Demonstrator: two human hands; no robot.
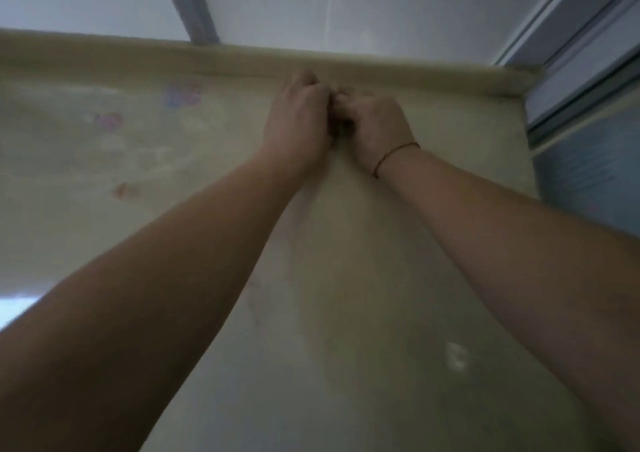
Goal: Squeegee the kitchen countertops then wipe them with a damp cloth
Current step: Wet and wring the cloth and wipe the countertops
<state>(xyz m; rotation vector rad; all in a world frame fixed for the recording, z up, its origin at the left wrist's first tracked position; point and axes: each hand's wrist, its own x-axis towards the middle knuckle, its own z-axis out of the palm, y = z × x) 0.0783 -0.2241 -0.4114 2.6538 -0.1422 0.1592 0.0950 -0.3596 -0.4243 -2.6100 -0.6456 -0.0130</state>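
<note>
Two hands, left hand (298,119) and right hand (375,126), are curled together against one blurred pale yellowish flower-printed sheet (138,161); anything grasped cannot be told.

Both hands (337,119) meet just below the roller (242,60) atop the blind (104,161), window frame (571,53) at right.

Both arms are reaching up along a pale yellowish blind (398,278) with faint flower prints. The left hand (298,119) and right hand (375,122) are meeting just under its rolled top, fingers curling together — what they are pinching is too blurred to tell. A thin band (394,155) is circling the right wrist.
</note>
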